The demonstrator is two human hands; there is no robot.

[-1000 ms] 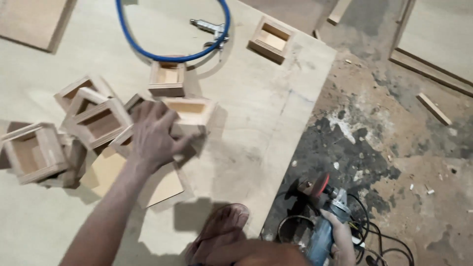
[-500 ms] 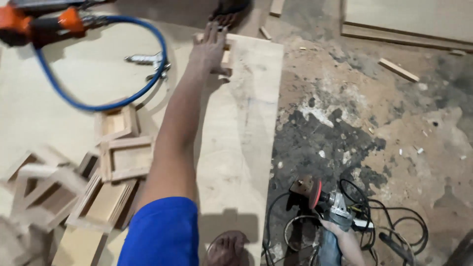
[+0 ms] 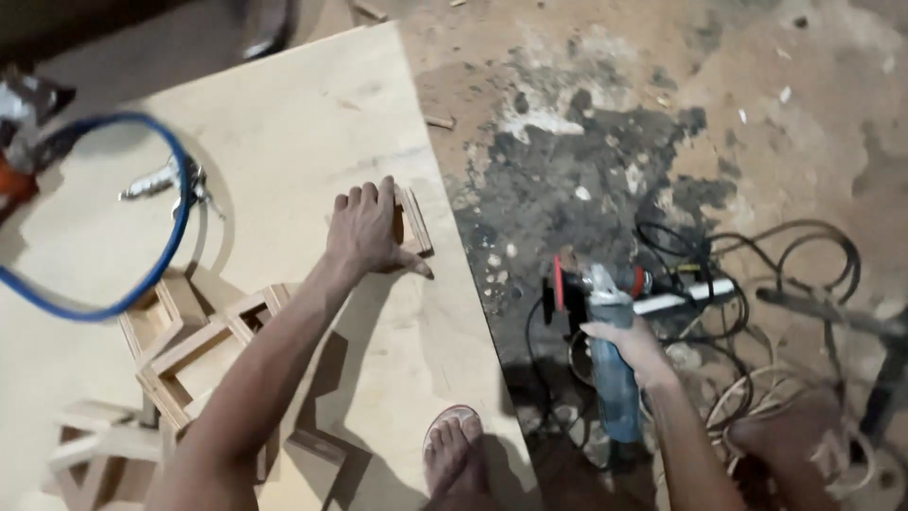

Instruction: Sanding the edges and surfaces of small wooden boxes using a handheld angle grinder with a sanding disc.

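My left hand [image 3: 364,230] grips a small open wooden box frame [image 3: 414,220] near the right edge of a large plywood sheet [image 3: 312,123] lying on the floor. My right hand [image 3: 632,345] rests on the body of a blue-grey angle grinder [image 3: 605,355] that lies on the concrete floor beside the sheet. Several more small wooden box frames [image 3: 194,355] lie clustered on the sheet under my left forearm.
A blue air hose [image 3: 175,237] with a metal fitting [image 3: 165,180] loops across the sheet's left side, near an orange tool [image 3: 14,180]. Tangled black cables [image 3: 757,274] lie on the stained floor at right. My sandalled foot [image 3: 459,454] stands on the sheet's near edge.
My left hand reached to the sheet's far corner, took the wooden frame there and has drawn it back toward me. The view swung right. My right hand stays on the grinder.
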